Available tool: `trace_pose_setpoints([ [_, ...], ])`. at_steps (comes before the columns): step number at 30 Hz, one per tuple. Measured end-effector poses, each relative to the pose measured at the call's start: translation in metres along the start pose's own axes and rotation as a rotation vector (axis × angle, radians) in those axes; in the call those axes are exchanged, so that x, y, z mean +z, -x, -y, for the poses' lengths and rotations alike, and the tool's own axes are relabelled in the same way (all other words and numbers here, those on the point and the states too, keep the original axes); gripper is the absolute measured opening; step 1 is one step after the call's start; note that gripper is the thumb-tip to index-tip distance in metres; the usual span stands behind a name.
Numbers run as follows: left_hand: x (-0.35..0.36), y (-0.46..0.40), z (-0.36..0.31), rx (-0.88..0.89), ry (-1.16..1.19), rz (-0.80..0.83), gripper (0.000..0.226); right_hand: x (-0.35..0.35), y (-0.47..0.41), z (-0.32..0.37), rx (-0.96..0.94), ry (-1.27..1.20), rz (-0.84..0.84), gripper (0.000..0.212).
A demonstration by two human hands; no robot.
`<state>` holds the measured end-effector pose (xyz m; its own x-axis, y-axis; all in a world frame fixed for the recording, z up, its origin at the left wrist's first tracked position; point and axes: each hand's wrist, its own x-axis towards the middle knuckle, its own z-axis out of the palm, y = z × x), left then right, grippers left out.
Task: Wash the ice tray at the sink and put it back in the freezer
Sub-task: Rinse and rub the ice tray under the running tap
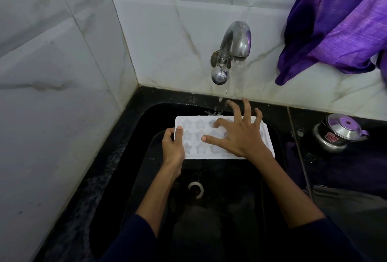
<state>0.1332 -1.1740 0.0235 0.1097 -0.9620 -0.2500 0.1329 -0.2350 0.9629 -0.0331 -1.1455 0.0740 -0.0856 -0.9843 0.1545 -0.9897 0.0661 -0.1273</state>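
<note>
A white ice tray with star-shaped cups is held level over the black sink. My left hand grips its left edge, thumb on top. My right hand lies spread across the tray's right half, fingers apart and pressing on the cups. Water runs from the metal tap on the back wall and splashes at the tray's far edge. The right hand hides much of the tray's right side.
The sink drain lies below the tray. A steel pressure cooker stands on the black counter at the right. A purple cloth hangs at the upper right. Marble tiled walls close in at the left and back.
</note>
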Motion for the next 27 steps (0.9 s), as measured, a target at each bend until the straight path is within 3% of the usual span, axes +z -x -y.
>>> trace_pose_setpoints([
  [4, -0.001, -0.004, -0.002, 0.0, -0.008, -0.026, 0.019, 0.003, 0.01, 0.002, 0.026, -0.039, 0.025, 0.086],
  [12, 0.002, -0.012, 0.002, -0.017, -0.024, -0.058, 0.02, 0.013, 0.02, -0.001, -0.034, -0.008, 0.117, 0.097],
  [20, 0.01, -0.013, 0.006, -0.018, -0.034, -0.028, 0.019, 0.013, 0.017, -0.008, -0.039, 0.031, 0.145, 0.079],
  [27, 0.012, -0.015, 0.008, -0.007, -0.049, -0.008, 0.019, 0.015, 0.017, -0.008, -0.055, 0.031, 0.145, 0.08],
])
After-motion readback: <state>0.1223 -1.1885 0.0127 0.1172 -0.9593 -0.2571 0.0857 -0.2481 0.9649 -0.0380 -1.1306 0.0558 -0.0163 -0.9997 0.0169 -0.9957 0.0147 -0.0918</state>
